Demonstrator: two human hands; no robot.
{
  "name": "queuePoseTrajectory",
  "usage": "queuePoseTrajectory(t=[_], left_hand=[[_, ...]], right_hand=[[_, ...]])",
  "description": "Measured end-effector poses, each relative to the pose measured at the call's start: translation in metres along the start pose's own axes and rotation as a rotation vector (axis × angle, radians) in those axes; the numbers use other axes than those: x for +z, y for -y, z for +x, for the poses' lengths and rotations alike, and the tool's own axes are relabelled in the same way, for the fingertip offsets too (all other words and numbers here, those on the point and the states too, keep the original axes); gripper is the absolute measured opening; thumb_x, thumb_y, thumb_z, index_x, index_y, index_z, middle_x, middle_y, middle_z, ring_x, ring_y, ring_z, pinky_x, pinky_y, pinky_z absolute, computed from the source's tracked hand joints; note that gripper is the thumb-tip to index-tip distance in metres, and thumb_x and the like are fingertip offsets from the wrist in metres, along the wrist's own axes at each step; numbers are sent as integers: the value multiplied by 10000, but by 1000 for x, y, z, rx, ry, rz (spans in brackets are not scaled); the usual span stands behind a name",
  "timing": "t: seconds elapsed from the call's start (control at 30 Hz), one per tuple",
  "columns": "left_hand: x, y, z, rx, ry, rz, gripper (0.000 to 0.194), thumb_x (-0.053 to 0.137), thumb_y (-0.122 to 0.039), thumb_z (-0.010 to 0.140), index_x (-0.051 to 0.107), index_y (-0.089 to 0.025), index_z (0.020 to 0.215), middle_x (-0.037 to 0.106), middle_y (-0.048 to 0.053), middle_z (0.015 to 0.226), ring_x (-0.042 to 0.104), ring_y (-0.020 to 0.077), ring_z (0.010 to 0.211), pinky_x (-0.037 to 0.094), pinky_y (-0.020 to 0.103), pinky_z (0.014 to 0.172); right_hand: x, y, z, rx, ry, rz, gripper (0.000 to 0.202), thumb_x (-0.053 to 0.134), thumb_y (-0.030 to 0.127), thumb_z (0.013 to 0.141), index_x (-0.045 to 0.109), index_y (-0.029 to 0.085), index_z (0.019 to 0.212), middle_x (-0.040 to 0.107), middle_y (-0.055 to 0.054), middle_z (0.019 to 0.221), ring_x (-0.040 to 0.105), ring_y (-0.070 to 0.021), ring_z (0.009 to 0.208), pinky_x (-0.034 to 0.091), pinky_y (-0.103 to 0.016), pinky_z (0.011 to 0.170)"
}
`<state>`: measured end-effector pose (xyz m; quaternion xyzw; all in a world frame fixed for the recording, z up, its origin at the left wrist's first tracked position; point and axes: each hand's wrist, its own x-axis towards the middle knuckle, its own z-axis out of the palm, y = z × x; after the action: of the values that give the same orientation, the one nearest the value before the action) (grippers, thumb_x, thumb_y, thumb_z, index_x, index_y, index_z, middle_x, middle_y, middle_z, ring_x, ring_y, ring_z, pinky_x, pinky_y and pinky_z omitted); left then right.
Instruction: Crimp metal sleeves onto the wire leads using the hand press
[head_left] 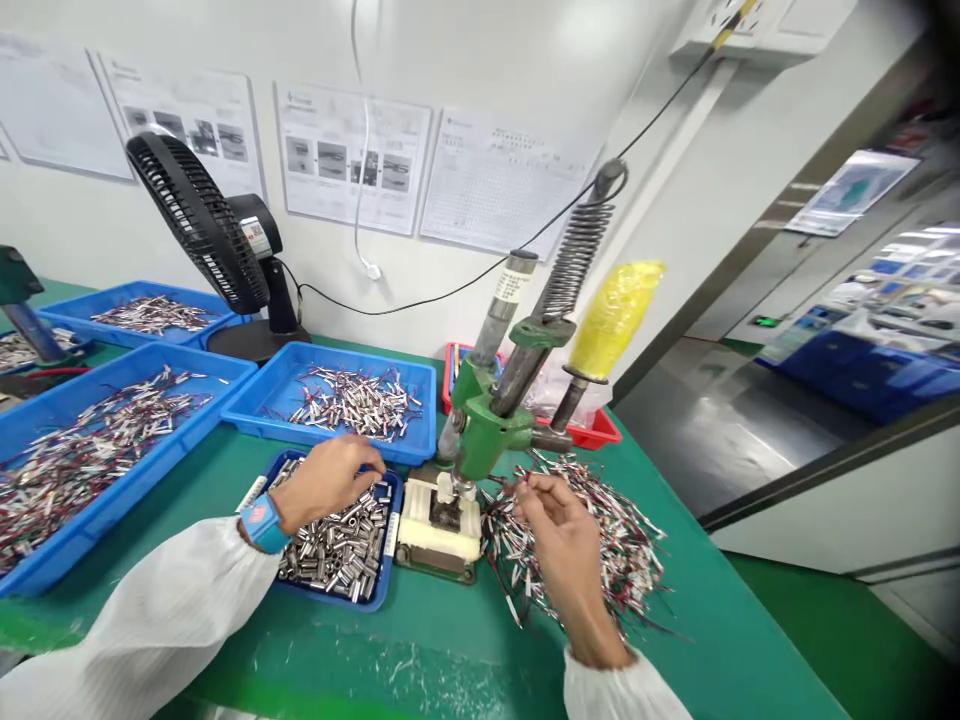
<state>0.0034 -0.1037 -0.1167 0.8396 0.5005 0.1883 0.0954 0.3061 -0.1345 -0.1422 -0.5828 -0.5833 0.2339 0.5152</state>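
Observation:
My left hand (334,482), with a blue band at the wrist, reaches over a small dark-blue tray (388,580) of short metal sleeves (330,550). Its fingers are curled together at the tray's far right side; what they hold, if anything, is hidden. Over a loose pile of thin wire leads (622,540) with white and silvery ends, my right hand (559,530) pinches a thin reddish wire lead (523,482) between thumb and forefinger. Between both hands stands a green hand press (487,435), its tip above a cream-coloured base block (439,530).
Larger blue trays (244,410) of wired pieces stand left and behind. A black fan (202,225) sits at the wall. The press's lever has a yellow-wrapped handle (615,320) leaning right, above a red tray (600,432). The table's right edge lies beyond the pile.

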Motion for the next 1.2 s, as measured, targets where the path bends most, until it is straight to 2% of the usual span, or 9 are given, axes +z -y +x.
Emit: queuePoseTrajectory(t=[0.13,0.23,0.33,0.53,0.77,0.9,1.0,1.07,1.2], left_hand=[[20,-13,3,-5,81,180,265,544,-178,920,797,-206,844,760,111,900,701,248,867,496,327,757],[26,-20,7,15,90,293,310,506,-142,923,785,-192,796,748,131,874,698,279,861,477,363,769],[26,-26,10,15,95,338,279,520,-111,895,780,-173,813,751,153,894,698,314,884,464,404,793],[26,-36,13,12,145,401,287,502,-61,881,771,-150,834,756,176,900,696,324,922,452,426,819],[28,-34,11,-11,132,382,233,528,-72,888,747,-140,849,753,167,934,702,328,947,459,420,817],[28,-26,7,-52,26,36,130,554,-146,925,678,-155,962,758,112,923,713,276,871,497,369,759],[29,-24,1,-20,-126,-335,100,556,-242,962,632,-187,996,756,48,917,716,209,839,530,314,760],[30,-26,-4,-3,-214,-477,116,577,-293,960,638,-201,997,754,29,924,716,191,859,545,301,787],[32,-29,-8,-22,-301,-617,132,616,-309,942,670,-206,1006,751,23,935,716,176,865,563,297,807]], right_hand=[[5,7,-30,354,-104,686,416,857,427,639,560,211,833,739,-45,882,668,-158,662,558,-310,678],[7,7,-41,485,-113,839,438,888,394,602,564,217,839,753,-59,939,699,-171,719,574,-305,680],[7,4,-45,510,-138,899,410,874,395,641,589,223,879,733,-47,995,684,-159,766,571,-279,657],[8,8,-48,455,-223,902,363,891,342,634,613,214,829,608,54,776,556,-87,605,490,-204,540],[20,14,-58,292,-191,777,302,839,385,726,617,187,777,706,-27,805,646,-136,672,542,-263,645],[43,10,-62,11,-296,464,185,756,336,831,678,170,851,730,-68,864,691,-170,769,571,-299,727],[60,6,-64,-206,-279,257,97,696,259,876,718,166,890,734,-79,900,701,-184,850,573,-308,788],[66,3,-64,-242,-237,178,91,673,239,893,732,169,902,737,-69,872,700,-172,818,568,-279,754],[68,1,-66,-171,-184,164,134,672,280,903,747,169,914,747,-55,843,700,-153,747,565,-240,696]])
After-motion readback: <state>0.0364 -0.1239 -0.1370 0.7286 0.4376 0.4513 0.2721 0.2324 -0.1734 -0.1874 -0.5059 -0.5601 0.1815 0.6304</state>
